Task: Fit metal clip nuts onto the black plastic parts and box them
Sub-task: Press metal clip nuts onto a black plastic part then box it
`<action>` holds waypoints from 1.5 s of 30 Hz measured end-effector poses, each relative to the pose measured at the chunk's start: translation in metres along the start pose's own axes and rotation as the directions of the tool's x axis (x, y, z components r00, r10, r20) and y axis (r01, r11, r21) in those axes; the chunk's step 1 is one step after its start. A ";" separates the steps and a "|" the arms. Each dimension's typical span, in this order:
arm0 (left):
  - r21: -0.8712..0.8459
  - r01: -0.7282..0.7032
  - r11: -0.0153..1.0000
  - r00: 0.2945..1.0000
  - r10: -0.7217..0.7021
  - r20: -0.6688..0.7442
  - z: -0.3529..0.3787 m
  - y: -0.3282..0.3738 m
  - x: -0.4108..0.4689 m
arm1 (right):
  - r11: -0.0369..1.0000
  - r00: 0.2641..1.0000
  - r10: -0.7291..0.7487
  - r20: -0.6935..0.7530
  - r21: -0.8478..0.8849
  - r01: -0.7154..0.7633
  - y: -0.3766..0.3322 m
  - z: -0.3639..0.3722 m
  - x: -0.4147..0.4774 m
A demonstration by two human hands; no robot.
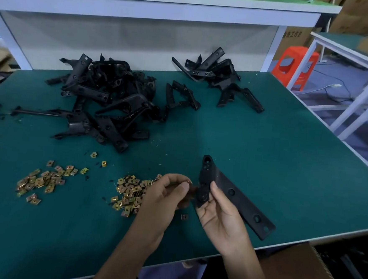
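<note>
Black plastic part (pixel 225 185), long arm lower-right

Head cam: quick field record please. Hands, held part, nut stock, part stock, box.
left hand: pinches a small clip nut, blurred, next to the held part
right hand: grips black plastic part, thumb on its face
nut stock: left nut pile and right nut pile, loose on the green table
part stock: large part heap; small part heap at the back
box: cardboard box below the table's near right edge, contents unclear
</note>
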State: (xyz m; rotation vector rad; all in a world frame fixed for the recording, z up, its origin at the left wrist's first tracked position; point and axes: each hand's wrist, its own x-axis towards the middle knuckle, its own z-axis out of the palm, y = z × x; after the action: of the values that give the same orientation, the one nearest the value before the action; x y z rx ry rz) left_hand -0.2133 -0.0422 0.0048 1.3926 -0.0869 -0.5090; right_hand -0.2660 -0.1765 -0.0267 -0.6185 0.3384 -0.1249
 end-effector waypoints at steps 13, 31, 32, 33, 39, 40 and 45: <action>-0.030 0.087 0.996 0.995 -0.086 0.042 -0.002 0.004 -0.002 | 0.999 1.000 0.005 0.021 -0.054 -0.004 0.002 -0.001 -0.001; -0.116 0.218 0.969 0.971 -0.204 0.126 -0.003 0.009 -0.004 | 0.959 0.998 -0.002 0.063 -0.284 0.020 0.009 -0.004 0.002; -0.082 0.212 0.974 0.972 -0.202 0.117 -0.004 0.008 -0.004 | 0.959 0.998 -0.018 0.057 -0.280 0.034 0.011 -0.005 0.002; -0.035 0.186 0.982 0.977 -0.181 0.112 -0.006 0.007 -0.003 | 0.961 0.998 -0.032 0.046 -0.272 0.043 0.012 -0.005 0.003; 0.861 -0.246 0.446 0.913 0.406 0.051 -0.032 0.008 0.025 | 0.991 1.000 -0.018 0.015 -0.130 0.019 0.008 -0.001 0.005; 0.942 -0.191 0.275 0.905 0.422 0.060 -0.038 0.007 0.030 | 0.993 1.000 -0.016 0.014 -0.117 0.018 0.008 -0.002 0.005; 0.980 -0.098 0.174 0.951 0.306 0.041 -0.048 0.005 0.047 | 0.994 0.999 -0.005 0.035 -0.110 0.009 0.008 -0.002 0.003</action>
State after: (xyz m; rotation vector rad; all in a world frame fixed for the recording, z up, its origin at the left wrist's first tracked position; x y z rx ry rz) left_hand -0.1535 -0.0159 -0.0112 2.6890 -0.5579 -0.0035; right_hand -0.2638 -0.1721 -0.0335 -0.7305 0.3108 -0.1020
